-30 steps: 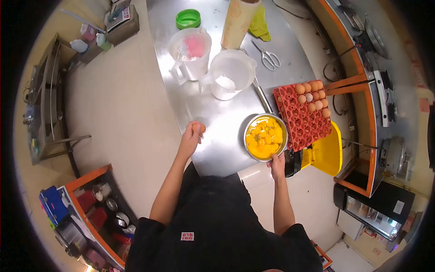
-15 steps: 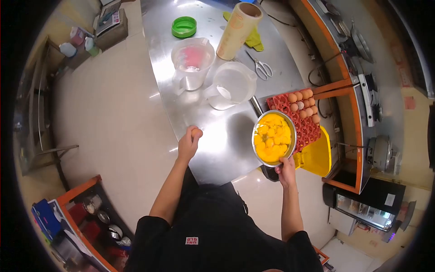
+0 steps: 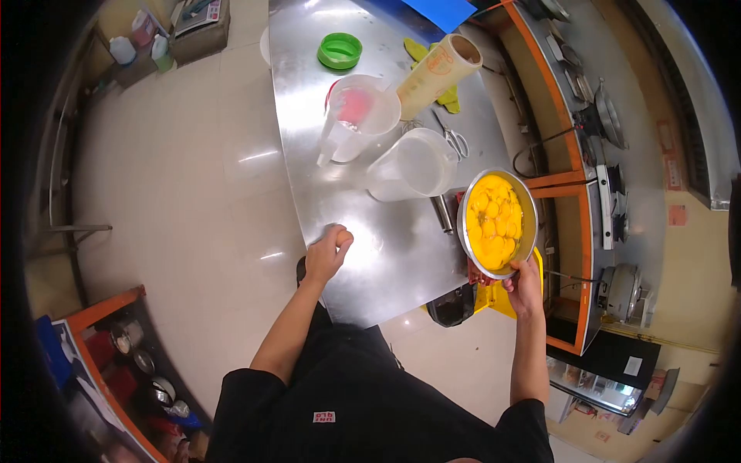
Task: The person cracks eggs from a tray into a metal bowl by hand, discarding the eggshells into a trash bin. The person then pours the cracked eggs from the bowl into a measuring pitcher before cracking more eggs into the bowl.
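My left hand (image 3: 326,256) is closed round a brown egg (image 3: 344,238) above the left edge of the steel table (image 3: 378,262). At the right, my right hand (image 3: 526,287) grips the near rim of a metal bowl (image 3: 529,235) that holds many yolks (image 3: 494,220). The bowl is raised and covers most of the red egg tray (image 3: 480,275). Two clear plastic jugs stand beyond my hands: one (image 3: 421,166) in the middle, another (image 3: 363,116) farther back with something pink showing in it.
A whisk handle (image 3: 442,214) lies left of the bowl. Scissors (image 3: 457,143), a film roll (image 3: 440,73), a green cloth (image 3: 449,99) and a green lid (image 3: 340,51) are farther back. A yellow bin lid (image 3: 498,299) is beyond the table's near right edge.
The bowl in my right hand has been lifted and moved right, over the egg tray. My left hand still holds the egg. The view has shifted, with my body turned relative to the table.
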A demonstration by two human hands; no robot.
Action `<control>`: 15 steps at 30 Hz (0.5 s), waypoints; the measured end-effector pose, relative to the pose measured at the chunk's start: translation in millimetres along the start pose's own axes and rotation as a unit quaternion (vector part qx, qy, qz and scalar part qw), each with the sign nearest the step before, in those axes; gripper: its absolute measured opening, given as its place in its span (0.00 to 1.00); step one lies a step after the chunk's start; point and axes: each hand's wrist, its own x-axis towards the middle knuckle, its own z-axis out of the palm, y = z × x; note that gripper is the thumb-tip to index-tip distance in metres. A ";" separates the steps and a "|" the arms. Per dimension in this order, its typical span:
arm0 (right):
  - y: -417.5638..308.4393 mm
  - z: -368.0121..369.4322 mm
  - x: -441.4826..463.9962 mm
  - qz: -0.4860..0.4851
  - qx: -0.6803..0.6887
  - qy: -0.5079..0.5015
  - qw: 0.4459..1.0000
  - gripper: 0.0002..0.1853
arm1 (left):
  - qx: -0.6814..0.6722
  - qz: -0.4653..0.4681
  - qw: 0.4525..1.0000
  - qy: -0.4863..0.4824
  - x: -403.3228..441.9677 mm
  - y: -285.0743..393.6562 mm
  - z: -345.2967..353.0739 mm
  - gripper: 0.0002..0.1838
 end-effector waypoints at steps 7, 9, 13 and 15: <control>-35.7 17.4 12.1 -0.004 -0.061 0.023 0.998 0.11 | 0.012 0.025 1.000 0.012 0.6 -1.4 -1.7 0.21; -46.0 22.8 13.5 -0.006 -0.074 0.017 0.997 0.10 | 0.013 0.019 1.000 0.011 0.6 -0.7 -2.2 0.21; -59.0 29.5 15.8 -0.005 -0.094 0.001 0.996 0.09 | 0.015 0.025 0.999 0.016 0.5 0.9 -3.7 0.21; -63.6 32.6 16.3 -0.008 -0.104 -0.007 0.994 0.10 | 0.007 0.033 0.999 0.025 0.0 2.0 -5.1 0.20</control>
